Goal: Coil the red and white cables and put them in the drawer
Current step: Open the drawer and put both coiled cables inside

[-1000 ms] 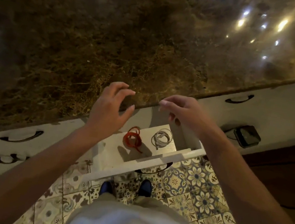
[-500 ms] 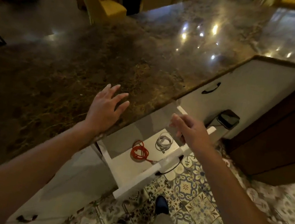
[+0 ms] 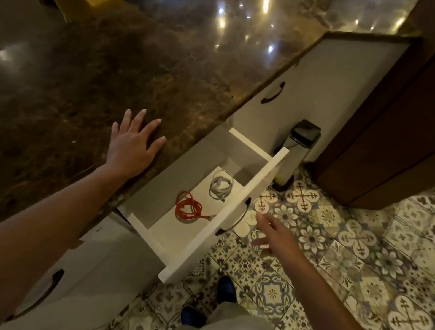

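Note:
The white drawer (image 3: 217,223) stands pulled out from under the marble counter. Inside it lie the coiled red cable (image 3: 188,209) and, further back, the coiled white cable (image 3: 221,185), a little apart. My left hand (image 3: 134,144) rests flat on the counter's edge, fingers spread, holding nothing. My right hand (image 3: 275,236) hovers over the floor just right of the drawer's front and its dark handle (image 3: 235,220), fingers apart and empty.
The brown marble counter (image 3: 94,79) fills the left. A small bin with a black lid (image 3: 299,147) stands beyond the drawer. Other white drawer fronts with dark handles (image 3: 274,93) flank it. A dark wooden cabinet (image 3: 423,114) is on the right, above the patterned tile floor.
The view has swung to the right. My right hand has left the drawer and dropped beside its front. My left hand has settled flat on the counter.

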